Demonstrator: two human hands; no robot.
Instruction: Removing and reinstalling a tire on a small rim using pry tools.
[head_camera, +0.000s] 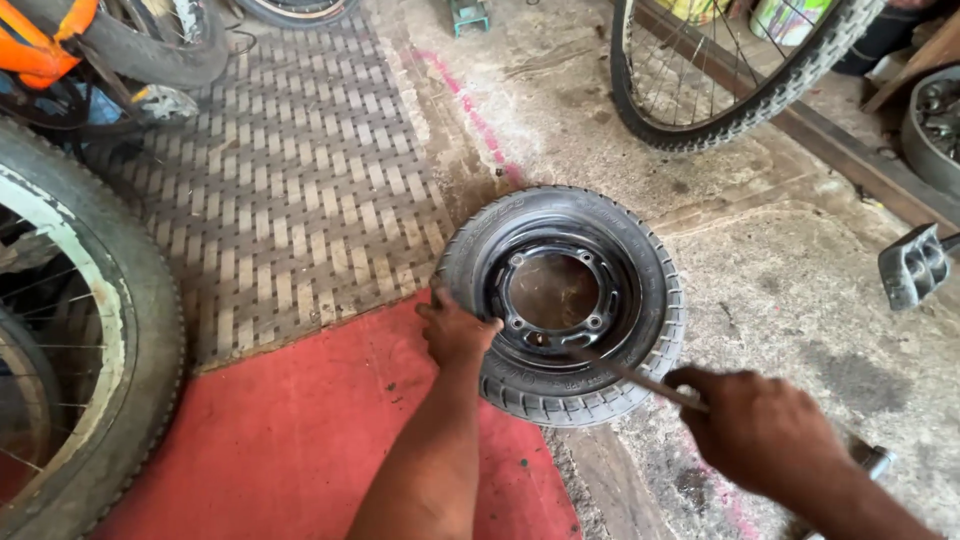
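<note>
A small black tyre on a black steel rim (565, 300) lies flat on the floor in the middle of the head view. My left hand (455, 330) presses on the tyre's left sidewall, fingers curled over its edge. My right hand (765, 425) grips a long metal tyre lever (625, 372), whose tip reaches into the lower part of the rim, near the tyre bead. The lever's far end sticks out behind my right hand at the lower right.
A woven mat (290, 180) and a red floor patch (300, 440) lie to the left. A large spoked wheel (90, 340) stands at the left edge, another bicycle wheel (740, 90) at the top right. A pedal (912, 265) juts in at the right.
</note>
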